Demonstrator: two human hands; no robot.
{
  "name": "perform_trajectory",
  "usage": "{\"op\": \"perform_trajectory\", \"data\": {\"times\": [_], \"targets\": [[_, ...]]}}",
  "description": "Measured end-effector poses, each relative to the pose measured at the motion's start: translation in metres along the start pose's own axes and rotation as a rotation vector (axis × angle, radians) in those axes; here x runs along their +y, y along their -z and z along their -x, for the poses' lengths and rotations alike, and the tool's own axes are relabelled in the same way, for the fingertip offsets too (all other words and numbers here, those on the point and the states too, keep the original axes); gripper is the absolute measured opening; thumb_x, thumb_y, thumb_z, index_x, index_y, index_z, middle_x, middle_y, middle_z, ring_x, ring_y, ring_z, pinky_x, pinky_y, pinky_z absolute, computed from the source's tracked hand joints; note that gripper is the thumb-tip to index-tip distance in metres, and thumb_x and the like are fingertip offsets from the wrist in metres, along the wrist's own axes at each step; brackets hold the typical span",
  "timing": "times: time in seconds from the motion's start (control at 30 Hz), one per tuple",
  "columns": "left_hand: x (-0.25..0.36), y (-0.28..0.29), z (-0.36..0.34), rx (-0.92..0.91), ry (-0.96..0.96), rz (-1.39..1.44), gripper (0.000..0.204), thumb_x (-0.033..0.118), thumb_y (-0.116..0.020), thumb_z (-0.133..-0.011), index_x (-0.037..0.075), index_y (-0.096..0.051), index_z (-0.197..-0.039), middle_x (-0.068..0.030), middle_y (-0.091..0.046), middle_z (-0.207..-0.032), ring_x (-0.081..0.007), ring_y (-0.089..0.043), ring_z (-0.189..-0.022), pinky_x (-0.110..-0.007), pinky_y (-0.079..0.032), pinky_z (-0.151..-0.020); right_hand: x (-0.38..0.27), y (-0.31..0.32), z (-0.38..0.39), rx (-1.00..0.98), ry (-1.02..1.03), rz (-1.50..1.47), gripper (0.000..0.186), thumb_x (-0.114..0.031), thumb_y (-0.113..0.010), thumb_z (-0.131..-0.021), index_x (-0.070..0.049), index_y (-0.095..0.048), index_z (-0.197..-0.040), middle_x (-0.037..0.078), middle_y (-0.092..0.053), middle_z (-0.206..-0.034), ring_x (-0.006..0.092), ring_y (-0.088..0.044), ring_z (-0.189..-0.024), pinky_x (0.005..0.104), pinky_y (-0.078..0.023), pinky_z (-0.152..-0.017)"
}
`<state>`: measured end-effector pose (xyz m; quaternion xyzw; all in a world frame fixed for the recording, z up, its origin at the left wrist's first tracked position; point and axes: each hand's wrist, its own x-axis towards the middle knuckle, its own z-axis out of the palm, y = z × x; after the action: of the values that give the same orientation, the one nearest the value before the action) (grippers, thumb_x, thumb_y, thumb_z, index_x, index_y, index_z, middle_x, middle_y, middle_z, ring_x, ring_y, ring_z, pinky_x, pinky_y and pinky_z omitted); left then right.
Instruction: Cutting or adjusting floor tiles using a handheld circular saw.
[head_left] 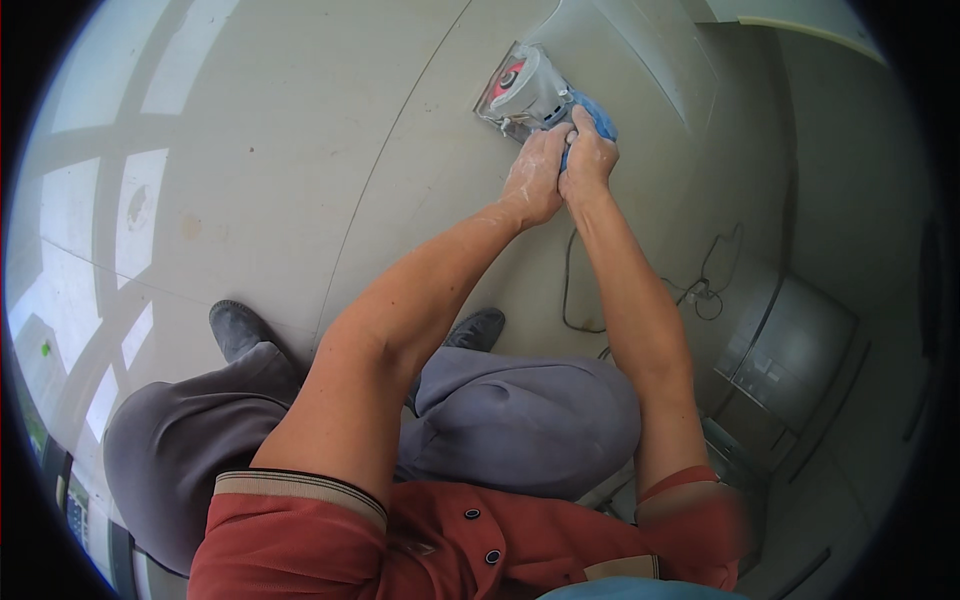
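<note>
A handheld stone cutter [541, 90] with a grey guard, a flat metal base and a blue body is at the upper middle. Its base appears to rest on the pale tiled floor. A red disc shows within the guard. My right hand [590, 152] is wrapped round the blue body, thumb on top. Close beside it, my left hand [537, 172] is closed on the near side of the tool, its fingers dusted white. My two hands touch or nearly touch. The lower part of the cutter is hidden by them.
A dark cord [568, 285] loops over the floor right of my hands. A dark seam [375, 165] crosses the tiles to the left. My shoes [240, 328] are below it. A pale panel [660, 60] stands at the upper right; a box-like glossy object [785, 350] is at the right.
</note>
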<state>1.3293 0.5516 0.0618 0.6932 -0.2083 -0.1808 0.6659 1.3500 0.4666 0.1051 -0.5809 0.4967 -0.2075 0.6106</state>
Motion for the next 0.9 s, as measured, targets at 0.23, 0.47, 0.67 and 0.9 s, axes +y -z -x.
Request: {"op": "perform_trajectory", "data": {"times": [0.23,0.47,0.67,0.9], "targets": [[0.0026,0.0016,0.0004,0.016,-0.029,-0.007,0.065,0.013,-0.069,-0.079,0.008,-0.04,-0.137,-0.0221,-0.054,-0.125,-0.0435,-0.048,-0.12,-0.049,-0.04,-0.104,0.0029,0.0001,0.0002,0.012,0.005,-0.017,0.014,-0.011,-0.072,-0.091,-0.007,-0.065,-0.079,-0.001,-0.06,-0.073,0.0108,-0.056,-0.059,0.0269,-0.045,-0.054],[0.0061,0.0042,-0.0004,-0.007,-0.013,0.0,0.065,0.013,-0.069,-0.079,0.008,-0.04,-0.137,-0.0217,-0.055,-0.126,-0.0427,-0.048,-0.12,-0.048,-0.04,-0.105,-0.0022,-0.0026,0.0021,0.025,-0.024,-0.031,0.015,-0.01,-0.071,-0.091,-0.008,-0.064,-0.079,-0.002,-0.058,-0.071,0.0102,-0.054,-0.058,0.0267,-0.044,-0.053],[0.0098,0.0056,-0.0026,-0.015,-0.012,0.006,0.064,0.015,-0.069,-0.081,0.008,-0.04,-0.137,-0.0216,-0.055,-0.125,-0.0421,-0.049,-0.12,-0.048,-0.04,-0.104,-0.004,-0.0043,0.0006,0.017,-0.013,-0.034,0.019,-0.01,-0.071,-0.092,-0.01,-0.061,-0.075,-0.003,-0.055,-0.068,0.0095,-0.052,-0.056,0.0267,-0.042,-0.051],[0.0106,0.0042,-0.0018,0.013,-0.004,0.004,0.063,0.016,-0.069,-0.081,0.009,-0.041,-0.137,-0.0218,-0.055,-0.123,-0.0426,-0.05,-0.119,-0.049,-0.041,-0.102,-0.0008,-0.0025,-0.0026,0.012,0.011,-0.033,0.017,-0.01,-0.071,-0.092,-0.009,-0.063,-0.076,-0.003,-0.056,-0.068,0.0093,-0.051,-0.056,0.0265,-0.041,-0.051]]}}
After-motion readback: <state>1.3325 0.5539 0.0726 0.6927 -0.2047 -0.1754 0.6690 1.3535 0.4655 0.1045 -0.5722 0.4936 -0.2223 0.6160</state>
